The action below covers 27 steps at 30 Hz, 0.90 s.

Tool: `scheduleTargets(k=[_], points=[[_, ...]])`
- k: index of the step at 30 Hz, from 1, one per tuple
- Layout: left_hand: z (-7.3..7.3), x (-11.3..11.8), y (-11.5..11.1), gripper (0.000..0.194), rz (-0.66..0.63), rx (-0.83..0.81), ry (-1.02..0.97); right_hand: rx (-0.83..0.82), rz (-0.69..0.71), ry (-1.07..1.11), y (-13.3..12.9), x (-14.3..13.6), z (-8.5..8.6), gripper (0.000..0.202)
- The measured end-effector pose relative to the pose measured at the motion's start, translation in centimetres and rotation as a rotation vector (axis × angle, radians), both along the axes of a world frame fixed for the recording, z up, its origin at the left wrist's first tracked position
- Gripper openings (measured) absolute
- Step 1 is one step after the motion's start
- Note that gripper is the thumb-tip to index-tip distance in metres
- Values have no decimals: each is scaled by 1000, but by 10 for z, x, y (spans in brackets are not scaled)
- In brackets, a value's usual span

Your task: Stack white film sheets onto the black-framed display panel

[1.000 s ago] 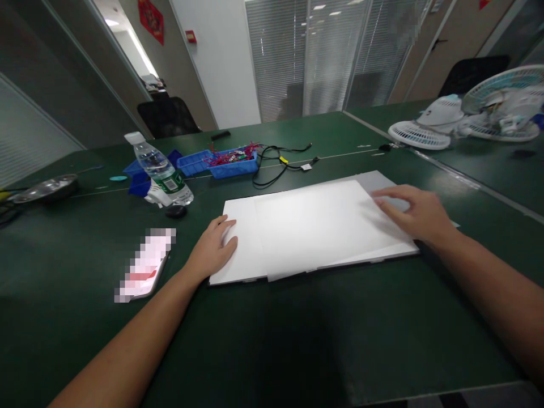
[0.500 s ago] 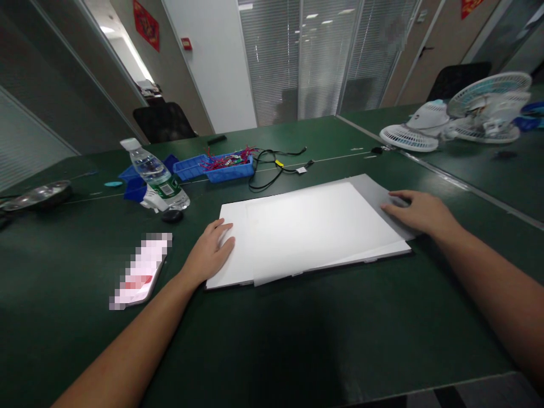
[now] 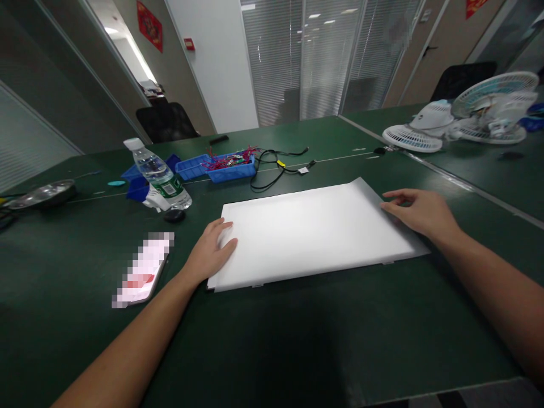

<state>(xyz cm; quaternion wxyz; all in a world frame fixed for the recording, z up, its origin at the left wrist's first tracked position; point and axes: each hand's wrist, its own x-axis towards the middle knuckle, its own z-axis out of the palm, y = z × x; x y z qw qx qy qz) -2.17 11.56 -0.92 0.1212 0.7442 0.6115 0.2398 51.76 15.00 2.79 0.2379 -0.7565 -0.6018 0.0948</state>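
Note:
A thin translucent white sheet (image 3: 310, 232) lies over a flat, brightly lit white panel on the green table. Its right end reaches past the lit area and looks greyer. My left hand (image 3: 210, 247) rests at the left end of the sheet and panel, fingers apart, thumb lying on the white surface. At the right edge of the sheet is my right hand (image 3: 420, 214), its fingers bent and a gap showing between thumb and forefinger. Its fingertips are at the sheet's edge; whether they press on it is hard to tell.
A phone (image 3: 144, 269) lies left of my left forearm. Behind it stand a tilted water bottle (image 3: 164, 178) and a black mouse (image 3: 174, 216). Blue trays (image 3: 232, 174) with red wires, a black cable (image 3: 266, 184) and white fan parts (image 3: 414, 136) are farther back.
The sheet has shifted left and turned a little, and it now covers the lit panel up to my left hand. Both hands stay nearly in place; the view has moved slightly.

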Motion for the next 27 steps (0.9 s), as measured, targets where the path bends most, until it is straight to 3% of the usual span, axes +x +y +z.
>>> scheduleTargets(k=[11, 18, 27], points=[[0, -2, 5, 53, 58, 12, -46, 61, -13, 36, 6, -2, -12, 44], [2, -2, 5, 49, 128, 32, -65, 100, -1, 24, 4, -7, -9, 40], [0, -2, 5, 48, 121, 40, -72, 107, -3, 0, 2, -19, -11, 37]])
